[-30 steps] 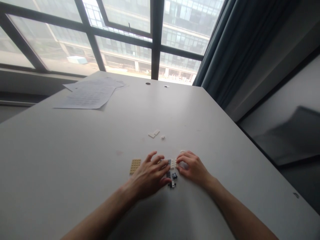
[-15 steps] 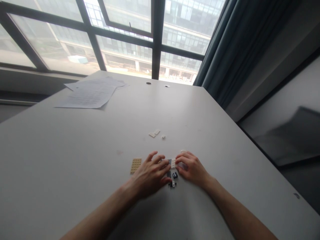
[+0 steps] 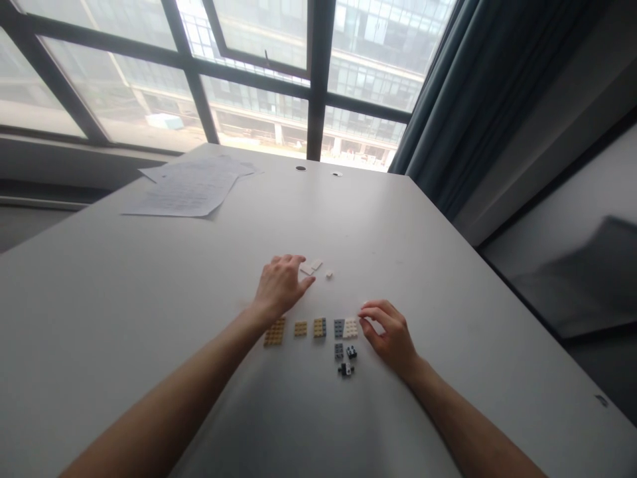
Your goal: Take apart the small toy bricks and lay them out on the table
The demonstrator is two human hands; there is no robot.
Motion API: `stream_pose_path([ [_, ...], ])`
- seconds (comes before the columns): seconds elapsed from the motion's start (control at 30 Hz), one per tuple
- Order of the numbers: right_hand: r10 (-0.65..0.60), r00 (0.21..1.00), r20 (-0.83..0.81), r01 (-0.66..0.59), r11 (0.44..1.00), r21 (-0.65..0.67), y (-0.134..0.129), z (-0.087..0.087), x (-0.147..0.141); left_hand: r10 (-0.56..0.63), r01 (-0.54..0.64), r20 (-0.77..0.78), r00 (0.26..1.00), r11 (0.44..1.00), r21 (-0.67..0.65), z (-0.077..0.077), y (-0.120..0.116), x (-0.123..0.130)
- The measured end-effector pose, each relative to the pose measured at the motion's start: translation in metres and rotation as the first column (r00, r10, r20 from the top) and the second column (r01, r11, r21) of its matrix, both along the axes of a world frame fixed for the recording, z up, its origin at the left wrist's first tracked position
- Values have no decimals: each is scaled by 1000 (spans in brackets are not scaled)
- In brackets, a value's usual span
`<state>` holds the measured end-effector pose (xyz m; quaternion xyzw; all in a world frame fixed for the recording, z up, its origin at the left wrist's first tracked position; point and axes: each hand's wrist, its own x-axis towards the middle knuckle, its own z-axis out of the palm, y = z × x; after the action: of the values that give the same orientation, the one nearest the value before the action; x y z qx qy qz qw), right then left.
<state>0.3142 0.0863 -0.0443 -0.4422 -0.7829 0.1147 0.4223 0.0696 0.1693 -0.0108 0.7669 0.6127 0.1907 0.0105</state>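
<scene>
My left hand (image 3: 281, 282) is over the table with thumb and fingers apart, just left of two flat white pieces (image 3: 307, 269) and a small white piece (image 3: 329, 275). Nearer me lies a row: a large tan plate (image 3: 274, 332), a small tan plate (image 3: 300, 328), a tan and grey piece (image 3: 319, 327), a dark grey plate (image 3: 339, 328) and a white studded plate (image 3: 351, 328). My right hand (image 3: 391, 332) is beside the white plate, fingers curled toward the thumb; anything between the fingertips is too small to make out. Below sit a grey piece (image 3: 339, 351) and black pieces (image 3: 352, 352).
Sheets of paper (image 3: 184, 192) lie at the far left of the white table (image 3: 423, 265). Two round holes are near its far edge, before a window (image 3: 269, 119). A dark curtain (image 3: 438, 119) hangs on the right.
My left hand has moved forward and left from the row to the flat white pieces, uncovering the middle plates. My right hand has shifted slightly right, its fingers drawn closer together.
</scene>
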Motion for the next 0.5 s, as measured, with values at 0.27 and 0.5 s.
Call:
stream_pose_path([
  [0.27, -14, 1000, -6, 14, 999, 36, 2, -6, 2, -5, 4, -30, 1000, 999, -33, -13, 25, 18],
  [0.5, -9, 999, -32, 9, 1000, 29, 1, -5, 1, -251, 252, 12, 968, 966, -56, -5, 50, 1],
])
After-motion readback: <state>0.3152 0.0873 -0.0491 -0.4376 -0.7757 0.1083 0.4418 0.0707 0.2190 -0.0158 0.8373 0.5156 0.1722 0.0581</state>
